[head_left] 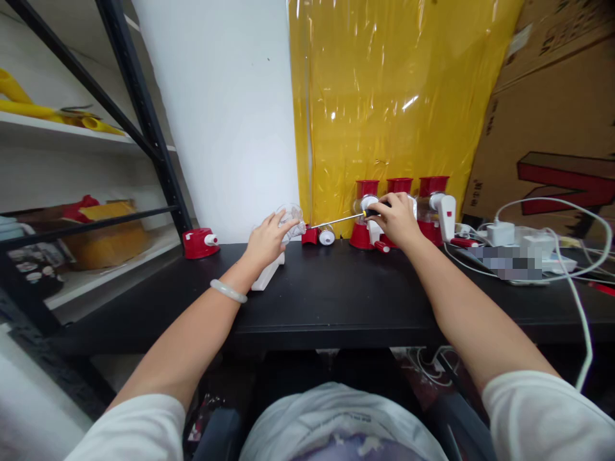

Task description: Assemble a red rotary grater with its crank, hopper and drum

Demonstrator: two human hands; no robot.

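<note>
My left hand (270, 238) is wrapped around a clear plastic housing (291, 213), held above the back of the black table. Below that hand a white crank arm (268, 275) sticks out toward me, partly covered by the fingers. In my right hand (398, 218) is a screwdriver (339, 221) with a black and yellow handle. Its long shaft points left, and the tip reaches the right side of the housing; whether it sits in a screw is too small to tell. Just under the shaft lie a red plastic part (310, 235) and a white-ended drum (327, 235).
Several red hand-cranked rotary graters (431, 230) stand behind my right hand. A red base (200, 243) with a white knob sits at the table's left end. White chargers and cables (502, 234) crowd the right side. A black-framed shelf (158, 153) borders the left.
</note>
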